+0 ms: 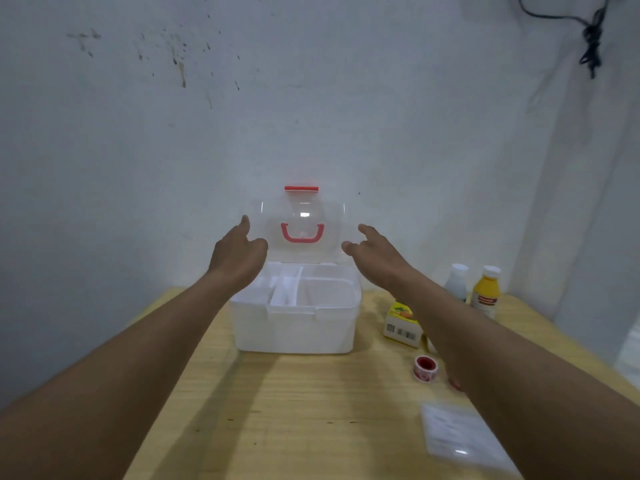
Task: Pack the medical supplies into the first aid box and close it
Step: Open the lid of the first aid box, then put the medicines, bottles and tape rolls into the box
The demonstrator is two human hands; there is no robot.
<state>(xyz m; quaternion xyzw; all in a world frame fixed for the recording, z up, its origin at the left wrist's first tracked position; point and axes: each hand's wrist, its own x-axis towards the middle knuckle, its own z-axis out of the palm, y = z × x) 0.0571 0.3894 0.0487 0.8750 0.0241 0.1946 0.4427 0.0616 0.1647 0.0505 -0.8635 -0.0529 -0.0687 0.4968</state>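
A white first aid box (pixel 294 327) stands on the wooden table with its clear lid (pixel 266 216) raised upright; the lid carries a red handle (pixel 302 234) and a red latch (pixel 301 188). A white divided tray sits in the box's top. My left hand (pixel 235 254) reaches at the lid's left edge, fingers apart. My right hand (pixel 375 252) is at the lid's right edge, also spread. Whether either touches the lid is unclear. To the right lie a small yellow carton (pixel 401 325), a red tape roll (pixel 426 368), a yellow bottle (pixel 486 292), a white bottle (pixel 456 280) and a clear packet (pixel 457 433).
The table (pixel 294 410) stands against a stained white wall. Its left edge runs diagonally near my left forearm. A black cable (pixel 590 43) hangs at the upper right. My right forearm partly hides a small red item near the tape roll.
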